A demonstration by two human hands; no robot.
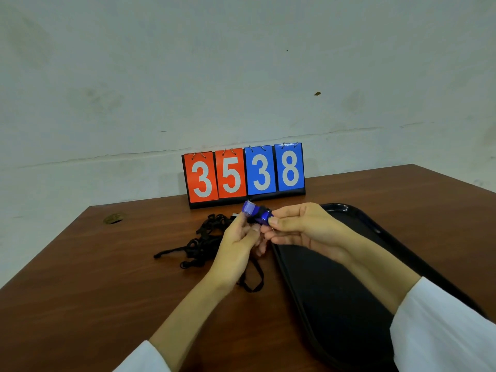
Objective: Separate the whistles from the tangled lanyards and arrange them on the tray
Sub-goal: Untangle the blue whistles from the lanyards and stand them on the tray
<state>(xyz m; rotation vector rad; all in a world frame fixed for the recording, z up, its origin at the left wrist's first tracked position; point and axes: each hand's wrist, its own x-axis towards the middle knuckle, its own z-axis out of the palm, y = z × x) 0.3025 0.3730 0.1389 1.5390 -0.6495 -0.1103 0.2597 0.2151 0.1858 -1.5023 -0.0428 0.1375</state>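
Your left hand (236, 245) and right hand (298, 226) both pinching the shiny blue plastic whistle (256, 212), held above the brown wooden table (107, 291), between the tangled black fabric lanyards (202, 244) and the black plastic tray (335, 285)

**Item count, head view**

Whistles: 1, blue whistle (256, 213).
Hands: 2, left hand (239, 245) and right hand (300, 226).
White sleeves: 2, left sleeve (145, 358) and right sleeve (442, 331).
Lanyards (204, 242): 1 black tangled heap; number of separate cords not resolvable.
Trays: 1, black tray (335, 291).
Tables: 1, brown wood table (107, 291).
Round openings in tabletop: 1, hole (114, 218).
Scoreboards: 1, scoreboard (244, 173), with 4 flip cards: 2 red (3, 5), 2 blue (3, 8).
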